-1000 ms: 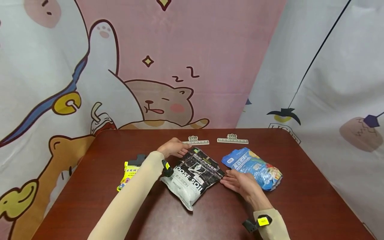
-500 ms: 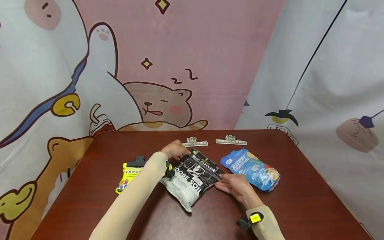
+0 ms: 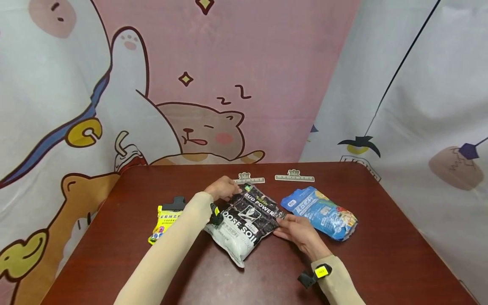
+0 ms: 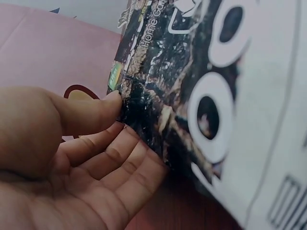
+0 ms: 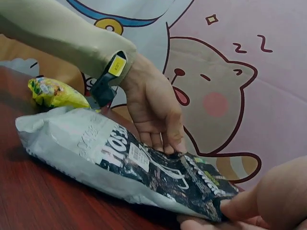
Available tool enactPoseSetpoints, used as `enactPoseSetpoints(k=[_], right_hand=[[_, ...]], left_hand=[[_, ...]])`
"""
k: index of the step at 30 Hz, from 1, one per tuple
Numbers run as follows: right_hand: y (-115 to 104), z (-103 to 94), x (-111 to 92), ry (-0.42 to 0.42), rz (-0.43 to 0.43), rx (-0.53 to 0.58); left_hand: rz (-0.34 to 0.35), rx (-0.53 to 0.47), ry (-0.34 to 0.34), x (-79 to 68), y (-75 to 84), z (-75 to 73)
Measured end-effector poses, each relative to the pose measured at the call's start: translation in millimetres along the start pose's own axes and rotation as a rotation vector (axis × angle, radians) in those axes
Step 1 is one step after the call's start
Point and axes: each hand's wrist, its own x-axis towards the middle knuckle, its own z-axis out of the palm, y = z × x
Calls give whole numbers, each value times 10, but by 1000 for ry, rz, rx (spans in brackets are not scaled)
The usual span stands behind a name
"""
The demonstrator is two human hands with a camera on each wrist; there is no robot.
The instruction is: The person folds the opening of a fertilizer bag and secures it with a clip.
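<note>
A black and white bag of loose soil point(image 3: 244, 224) lies slantwise on the brown table, its black top end turned to the back right. My left hand point(image 3: 223, 189) pinches the left edge of that black end between thumb and fingers. On the opposite edge my right hand point(image 3: 299, 232) pinches the bag, thumb on top and fingers beneath. In the right wrist view the bag's black end point(image 5: 182, 182) is raised off the table between both hands. The left wrist view shows my thumb point(image 4: 91, 112) at the bag's corner, with the fingers spread under it.
To the right lies a blue bag point(image 3: 324, 214) with a food picture. A yellow bag point(image 3: 164, 220) with a black clip point(image 3: 175, 203) on its top is partly behind my left forearm. Two piano-key patterned clips, one left point(image 3: 249, 179) and one right point(image 3: 295, 176), lie at the back.
My right hand has moved left from beside the bag and now grips its right edge. My left hand has closed on the left edge, and the black end has risen slightly.
</note>
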Motion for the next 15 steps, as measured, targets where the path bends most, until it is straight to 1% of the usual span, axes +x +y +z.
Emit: enactPoseSetpoints(k=[3, 6, 10, 15], right_hand=[[-4, -9, 16, -5, -45, -36], [-10, -18, 22, -25, -78, -65], [-33, -27, 14, -48, -112, -76], [-85, -30, 3, -53, -148, -115]], left_hand=[[14, -7, 6, -7, -1, -24], [11, -31, 9, -13, -15, -47], [12, -70, 10, -34, -24, -80], [39, -99, 8, -71, -21, -144]])
